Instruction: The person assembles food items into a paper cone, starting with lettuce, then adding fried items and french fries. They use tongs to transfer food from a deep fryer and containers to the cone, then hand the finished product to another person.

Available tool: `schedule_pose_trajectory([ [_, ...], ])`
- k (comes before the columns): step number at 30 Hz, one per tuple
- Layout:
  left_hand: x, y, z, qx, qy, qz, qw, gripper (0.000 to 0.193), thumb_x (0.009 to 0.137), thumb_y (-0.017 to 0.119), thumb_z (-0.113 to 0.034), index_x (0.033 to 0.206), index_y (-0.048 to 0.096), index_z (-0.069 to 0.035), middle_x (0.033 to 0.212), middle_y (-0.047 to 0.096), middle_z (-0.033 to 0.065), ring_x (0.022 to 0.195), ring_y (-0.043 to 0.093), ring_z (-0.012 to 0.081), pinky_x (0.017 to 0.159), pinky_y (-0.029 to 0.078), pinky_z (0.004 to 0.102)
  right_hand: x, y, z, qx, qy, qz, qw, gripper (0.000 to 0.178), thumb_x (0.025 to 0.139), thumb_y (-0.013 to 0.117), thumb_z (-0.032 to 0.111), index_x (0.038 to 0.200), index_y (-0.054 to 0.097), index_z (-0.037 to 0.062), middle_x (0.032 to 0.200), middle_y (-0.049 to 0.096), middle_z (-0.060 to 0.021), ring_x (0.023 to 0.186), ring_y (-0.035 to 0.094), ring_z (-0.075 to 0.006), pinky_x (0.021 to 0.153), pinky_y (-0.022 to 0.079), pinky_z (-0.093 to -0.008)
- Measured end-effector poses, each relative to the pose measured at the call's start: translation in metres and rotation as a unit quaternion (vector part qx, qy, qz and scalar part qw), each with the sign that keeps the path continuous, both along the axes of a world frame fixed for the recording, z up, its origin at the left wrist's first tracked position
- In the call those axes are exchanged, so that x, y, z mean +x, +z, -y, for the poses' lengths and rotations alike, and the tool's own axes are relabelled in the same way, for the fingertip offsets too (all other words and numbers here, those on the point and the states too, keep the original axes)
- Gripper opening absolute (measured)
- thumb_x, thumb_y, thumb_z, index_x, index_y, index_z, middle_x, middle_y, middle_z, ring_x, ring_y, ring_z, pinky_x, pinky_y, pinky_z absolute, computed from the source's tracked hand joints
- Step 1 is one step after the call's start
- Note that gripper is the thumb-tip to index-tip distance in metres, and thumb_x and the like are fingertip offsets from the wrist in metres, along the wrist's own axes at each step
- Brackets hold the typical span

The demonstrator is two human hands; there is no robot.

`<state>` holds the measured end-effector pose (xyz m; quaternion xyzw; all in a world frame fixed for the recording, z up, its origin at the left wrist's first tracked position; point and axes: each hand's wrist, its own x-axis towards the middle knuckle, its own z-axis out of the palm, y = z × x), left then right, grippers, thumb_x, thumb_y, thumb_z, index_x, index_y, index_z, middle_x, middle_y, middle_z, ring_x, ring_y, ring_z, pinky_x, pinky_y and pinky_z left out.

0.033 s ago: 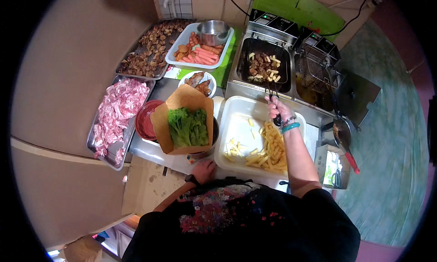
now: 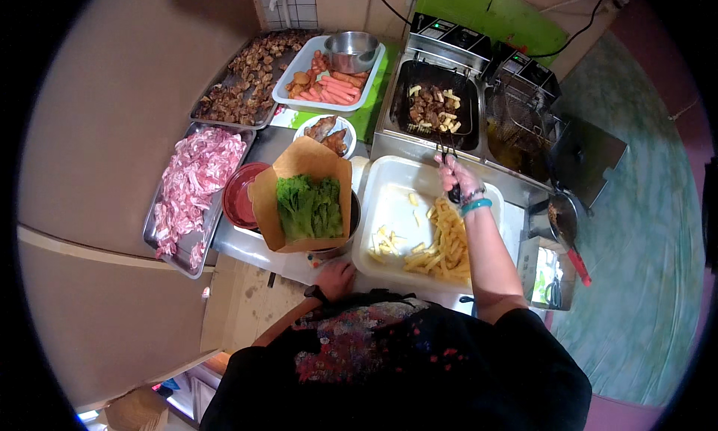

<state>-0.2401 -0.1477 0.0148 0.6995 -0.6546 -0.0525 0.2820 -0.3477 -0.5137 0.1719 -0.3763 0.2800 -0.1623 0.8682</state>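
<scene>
My right hand [image 2: 461, 179], in a clear plastic glove, is closed round the black grip of a fryer basket handle [image 2: 455, 194]. The wire basket [image 2: 407, 87] sits in the left well of the fryer, with browned meat pieces [image 2: 430, 105] and pale potato sticks [image 2: 452, 123] in it. Under my right forearm is a white tub [image 2: 385, 195] holding cut fries [image 2: 449, 240]. My left hand [image 2: 336, 280] rests at the counter's near edge, back upward; its fingers are mostly hidden. Beyond it stands a brown paper box [image 2: 295, 158] lined with green lettuce [image 2: 310, 206].
Trays of raw sliced meat [image 2: 193, 176] and browned meat chunks [image 2: 247, 87] lie left. Farther back, a white tray [image 2: 280, 94] holds sausages and a steel bowl [image 2: 351, 52]. A second fryer basket [image 2: 523, 102] and a red-handled pan [image 2: 565, 218] are at right.
Meat and potato sticks in the basket have shifted slightly. Both hands stay in nearly the same place, the right still gripping the handle.
</scene>
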Motion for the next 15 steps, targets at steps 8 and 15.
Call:
schedule_pose_trajectory([
  [8,0.002,-0.001,0.002,0.009,-0.001,-0.006,1.0,0.031,0.072,0.053,-0.014,0.102,0.049,-0.005,0.095,0.051,0.0133,0.084,0.051,0.0315,0.073,0.042,0.0409,0.031,0.016,0.003,0.107,-0.028,-0.014,0.994,0.026,0.091,0.04,0.023,0.097,0.047,-0.0007,0.06,0.04,0.0027,0.043,0.034,-0.0037,0.038,0.03,-0.017],
  [15,0.003,0.015,0.003,0.019,0.001,-0.025,1.0,0.024,0.071,0.053,-0.013,0.094,0.051,-0.005,0.088,0.051,0.013,0.08,0.051,0.0308,0.069,0.043,0.0398,0.036,0.026,0.006,0.161,-0.049,-0.017,0.986,0.017,0.09,0.037,0.014,0.089,0.047,0.0003,0.057,0.038,0.0031,0.042,0.034,-0.0047,0.038,0.031,-0.0182],
])
